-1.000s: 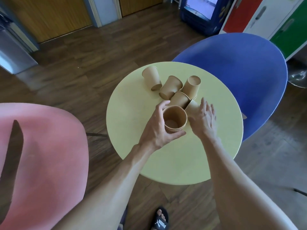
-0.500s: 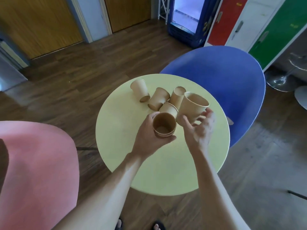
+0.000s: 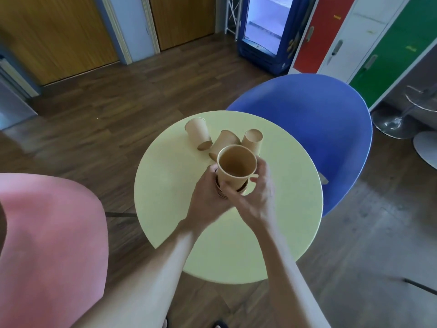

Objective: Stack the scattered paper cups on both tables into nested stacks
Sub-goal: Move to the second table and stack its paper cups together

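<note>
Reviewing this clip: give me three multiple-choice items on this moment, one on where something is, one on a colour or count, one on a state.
1. Where is the cup held by the right hand?
A. Over the stack in the left hand
B. On the floor
C. On the blue chair

2. How many loose cups lie on the table beyond the hands?
A. None
B. Three
C. Seven

3. How does the held cup stand?
A. Mouth up
B. Upside down
C. Crushed flat

Answers:
1 A: its base sits at the stack's rim, between both hands.
2 B: three lie on their sides at the far edge; any others behind the held cup would be hidden.
3 A: its open mouth faces the camera.
</note>
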A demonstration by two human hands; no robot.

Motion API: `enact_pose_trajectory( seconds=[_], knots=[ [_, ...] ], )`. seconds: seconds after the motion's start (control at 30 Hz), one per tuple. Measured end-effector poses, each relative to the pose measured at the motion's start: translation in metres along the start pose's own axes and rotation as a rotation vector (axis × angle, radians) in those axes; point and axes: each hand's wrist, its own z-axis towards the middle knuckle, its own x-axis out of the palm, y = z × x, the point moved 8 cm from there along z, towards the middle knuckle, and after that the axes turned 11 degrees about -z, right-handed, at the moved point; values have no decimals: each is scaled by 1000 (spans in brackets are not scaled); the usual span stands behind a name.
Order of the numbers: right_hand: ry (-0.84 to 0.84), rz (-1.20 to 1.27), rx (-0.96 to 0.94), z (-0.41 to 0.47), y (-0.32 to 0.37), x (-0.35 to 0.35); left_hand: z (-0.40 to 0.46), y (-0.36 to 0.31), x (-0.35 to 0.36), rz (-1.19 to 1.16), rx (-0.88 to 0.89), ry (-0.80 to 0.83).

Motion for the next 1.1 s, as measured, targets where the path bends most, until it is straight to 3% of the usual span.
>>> enact_pose_trajectory(
  seconds=[0.2, 0.3, 0.37, 0.53, 0.73, 0.87, 0.97, 1.1],
  knots=[
    [121, 76, 38, -2, -7, 11, 0, -3, -7, -66, 31, -3],
    [-96, 158, 217, 11, -24, 5, 1, -1, -16, -4, 40, -38],
    [-151, 51, 281, 28, -36, 11, 2, 3, -23, 22, 32, -60],
    [149, -242, 290, 68, -57, 52, 3, 8, -37, 32, 46, -91],
    [351, -468, 202, 76, -63, 72, 2, 8, -39, 21, 55, -86],
    [244, -419, 274, 74, -73, 62, 2, 9, -39, 30, 55, -83],
    [135, -353, 202, 70, -55, 43, 2, 8, -39, 28, 42, -86],
    [-188, -200, 64, 55, -7, -4, 5, 9, -39, 32, -6, -106]
  ],
)
